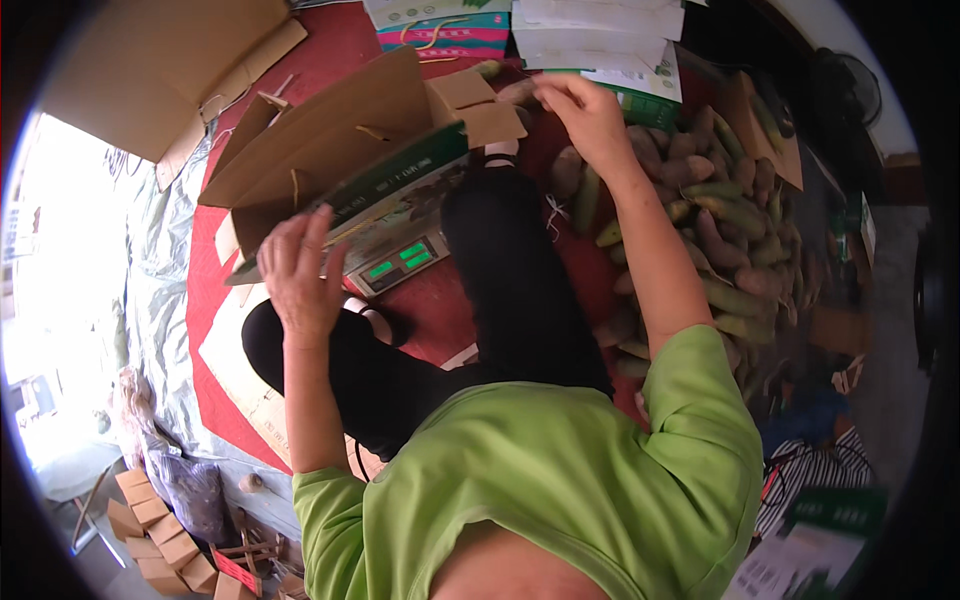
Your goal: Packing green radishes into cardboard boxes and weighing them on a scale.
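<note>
My left hand point(303, 270) is open, its fingers spread against the near edge of an open cardboard box point(395, 90) with a green printed side. The box sits tilted on a digital scale point(402, 263) with lit green displays. My right hand point(585, 115) reaches past the box's far right flap, fingers stretched and slightly bent. Close to those fingertips lies a brownish root vegetable point(517, 93); I see no firm grip on it. The inside of the box is mostly hidden by its walls.
A heap of green and reddish-brown root vegetables point(735, 240) lies on the red mat point(430, 310) to my right. White and green cartons point(600, 40) stand at the back, a large brown box point(150, 70) at the far left. Small brown boxes point(165, 540) sit at the lower left.
</note>
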Tool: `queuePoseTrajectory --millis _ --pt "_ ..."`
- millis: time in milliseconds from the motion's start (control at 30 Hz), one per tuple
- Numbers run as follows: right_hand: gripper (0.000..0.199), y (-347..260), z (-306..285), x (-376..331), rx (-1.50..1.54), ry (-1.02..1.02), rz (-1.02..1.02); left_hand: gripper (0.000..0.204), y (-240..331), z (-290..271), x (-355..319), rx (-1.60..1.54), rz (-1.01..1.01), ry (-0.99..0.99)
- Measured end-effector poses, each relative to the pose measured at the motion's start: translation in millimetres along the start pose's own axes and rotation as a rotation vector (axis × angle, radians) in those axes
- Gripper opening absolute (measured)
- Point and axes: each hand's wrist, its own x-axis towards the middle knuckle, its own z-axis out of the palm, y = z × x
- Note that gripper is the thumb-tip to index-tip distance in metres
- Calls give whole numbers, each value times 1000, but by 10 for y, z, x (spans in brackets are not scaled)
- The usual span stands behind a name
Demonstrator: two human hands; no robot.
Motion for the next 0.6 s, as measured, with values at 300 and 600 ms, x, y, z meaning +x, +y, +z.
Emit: queuePoseTrajectory --millis 300,600 --pt "19 1855 42 -1467 -544 -242 422 35 -109 8 31 129 -306 -252" --pt "23 2175 664 -1745 -790 -462 268 28 43 68 -85 236 -139 -430"
